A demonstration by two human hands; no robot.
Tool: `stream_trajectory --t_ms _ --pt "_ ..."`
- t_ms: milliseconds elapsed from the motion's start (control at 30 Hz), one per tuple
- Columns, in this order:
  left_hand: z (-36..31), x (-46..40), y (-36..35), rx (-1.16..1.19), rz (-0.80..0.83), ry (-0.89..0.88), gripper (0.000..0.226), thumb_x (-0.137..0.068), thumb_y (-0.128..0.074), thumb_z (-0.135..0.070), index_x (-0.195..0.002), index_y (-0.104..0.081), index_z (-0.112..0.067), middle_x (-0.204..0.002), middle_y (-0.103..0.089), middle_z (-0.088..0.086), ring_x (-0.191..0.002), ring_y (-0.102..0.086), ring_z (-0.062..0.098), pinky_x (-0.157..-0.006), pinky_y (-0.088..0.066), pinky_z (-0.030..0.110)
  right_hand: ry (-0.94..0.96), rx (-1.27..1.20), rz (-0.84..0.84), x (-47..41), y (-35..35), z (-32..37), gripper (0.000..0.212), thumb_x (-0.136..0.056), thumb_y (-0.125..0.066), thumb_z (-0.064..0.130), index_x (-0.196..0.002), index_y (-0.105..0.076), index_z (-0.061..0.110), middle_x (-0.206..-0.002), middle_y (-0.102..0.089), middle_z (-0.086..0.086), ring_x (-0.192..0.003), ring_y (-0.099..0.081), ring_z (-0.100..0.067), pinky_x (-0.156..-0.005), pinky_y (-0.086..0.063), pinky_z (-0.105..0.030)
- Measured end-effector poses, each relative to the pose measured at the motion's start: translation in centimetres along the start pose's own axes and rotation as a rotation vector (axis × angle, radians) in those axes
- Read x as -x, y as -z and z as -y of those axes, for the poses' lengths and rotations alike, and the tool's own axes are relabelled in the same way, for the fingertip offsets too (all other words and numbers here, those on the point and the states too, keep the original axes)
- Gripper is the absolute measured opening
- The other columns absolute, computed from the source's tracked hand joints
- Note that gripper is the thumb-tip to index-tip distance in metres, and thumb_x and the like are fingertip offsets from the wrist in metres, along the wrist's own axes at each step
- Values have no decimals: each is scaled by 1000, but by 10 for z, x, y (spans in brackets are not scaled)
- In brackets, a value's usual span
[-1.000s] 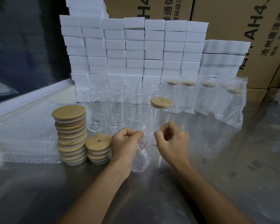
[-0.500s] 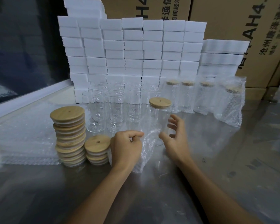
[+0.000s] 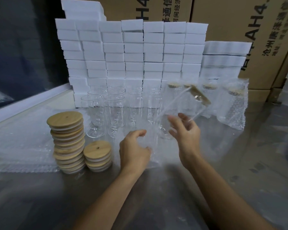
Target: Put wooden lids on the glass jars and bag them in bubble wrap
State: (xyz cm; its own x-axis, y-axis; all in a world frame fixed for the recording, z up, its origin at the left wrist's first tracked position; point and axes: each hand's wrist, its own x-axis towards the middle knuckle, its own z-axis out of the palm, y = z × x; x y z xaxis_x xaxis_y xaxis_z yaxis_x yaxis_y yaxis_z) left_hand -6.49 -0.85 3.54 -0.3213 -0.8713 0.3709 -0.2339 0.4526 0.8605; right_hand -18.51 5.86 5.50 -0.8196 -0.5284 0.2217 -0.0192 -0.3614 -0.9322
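A: How far along is it?

B: Four bagged jars (image 3: 229,103) stand beyond the right hand (image 3: 186,135), which grips one lidded jar (image 3: 181,113), tilted. The left hand (image 3: 134,149) pinches a bubble bag (image 3: 150,143) open just beside it.

A: What's left?

B: Bagging this one; bare jars (image 3: 116,112) and stacked lids (image 3: 66,140), left of the left hand, still wait.

A wall of white foam blocks (image 3: 133,52) stands stacked in neat columns at the back of the grey surface (image 3: 231,171), with a lower, wider stack (image 3: 224,60) to its right. Behind them rise brown cardboard cartons (image 3: 239,19) printed with black lettering. A dark window (image 3: 20,47) sits left
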Motion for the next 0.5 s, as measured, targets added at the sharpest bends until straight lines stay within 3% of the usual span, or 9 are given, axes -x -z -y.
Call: stream_trajectory --t_ms 100,233,333,433,500 --pt "-5 -4 -13 -142 -44 -165 61 -69 -80 -2 -125 -63 -16 -127 -62 -2 -114 -58 20 -93 -38 22 -150 -380 171 13 -9 28 60 -69 -75 44 -114 -62 7 -110 -70 -11 -101 -72 -21 -86 -59 -30" --pt "-7 0 -25 -252 -27 -271 39 -83 -68 -12 -121 -61 -16 -123 -60 0 -103 -58 22 -75 -37 24 -323 -590 377 37 -23 44 44 -72 -74 45 -98 -62 12 -106 -70 -15 -101 -69 -26 -99 -54 -36" --pt "-2 4 -25 -200 -16 -320 28 -90 -60 -14 -117 -59 -21 -119 -59 -2 -105 -46 16 -67 -23 16 -441 -741 325 49 -30 46 59 -59 -81 54 -94 -67 8 -108 -66 -17 -105 -62 -30 -110 -45 -40" --pt "-1 9 -20 -106 61 -354 33 -89 -61 -13 -116 -53 -31 -121 -49 -19 -108 -48 6 -71 -33 20 -451 -674 211 49 -31 44 66 -61 -74 63 -101 -67 10 -111 -65 -12 -105 -62 -28 -115 -41 -42" --pt "-1 13 -18 -131 100 -347 29 -93 -56 -18 -119 -50 -29 -124 -46 -16 -104 -51 8 -76 -42 30 -445 -656 153 50 -32 44 67 -62 -69 61 -106 -63 11 -110 -62 -10 -102 -61 -25 -112 -42 -41"
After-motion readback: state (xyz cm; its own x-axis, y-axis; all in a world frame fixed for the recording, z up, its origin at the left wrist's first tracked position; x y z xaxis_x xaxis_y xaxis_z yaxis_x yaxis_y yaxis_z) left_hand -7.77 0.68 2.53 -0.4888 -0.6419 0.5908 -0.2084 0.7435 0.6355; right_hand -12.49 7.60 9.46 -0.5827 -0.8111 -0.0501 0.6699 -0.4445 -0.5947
